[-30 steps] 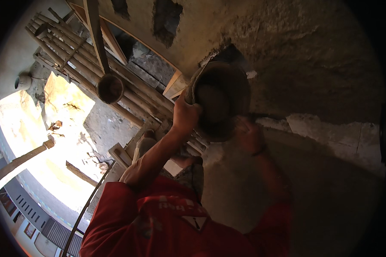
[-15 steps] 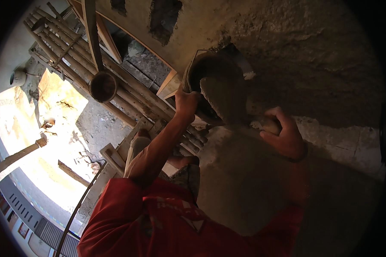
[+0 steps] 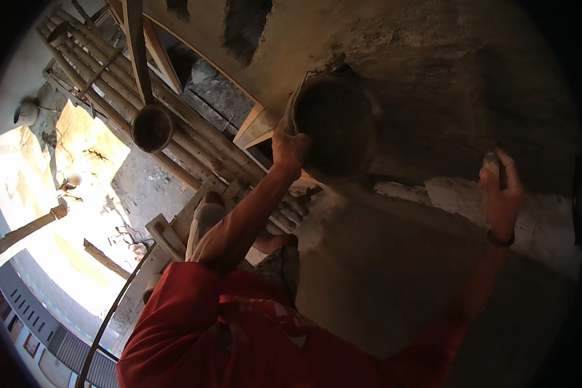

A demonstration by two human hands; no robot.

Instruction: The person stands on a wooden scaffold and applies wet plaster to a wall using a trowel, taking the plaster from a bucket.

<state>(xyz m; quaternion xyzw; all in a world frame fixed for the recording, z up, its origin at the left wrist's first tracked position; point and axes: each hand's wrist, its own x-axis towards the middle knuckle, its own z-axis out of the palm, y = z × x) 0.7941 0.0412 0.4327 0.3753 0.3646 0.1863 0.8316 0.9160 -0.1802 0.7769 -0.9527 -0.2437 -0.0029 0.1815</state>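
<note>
My left hand [image 3: 291,152] is closed on the left rim of a dark round bucket [image 3: 339,129] held against the rough wall. The inside of the bucket is in deep shadow, so its contents are hard to tell. Off to the right, my right hand [image 3: 503,191] grips a trowel by its handle [image 3: 491,163], close to the wall. The trowel's blade is lost in the dark there. A dark band circles my right wrist.
Bamboo poles [image 3: 187,145] form a scaffold at the left, with a second bucket [image 3: 152,128] near an upright wooden post [image 3: 136,52]. My bare foot [image 3: 273,242] stands on planks. Wet-looking plaster covers the wall [image 3: 427,77], above a pale strip [image 3: 459,197]. Bright ground lies below left.
My right hand has moved right with the trowel, out of the bucket and over to the wall. The bucket has tipped so its round opening faces me more fully; my left hand keeps its hold.
</note>
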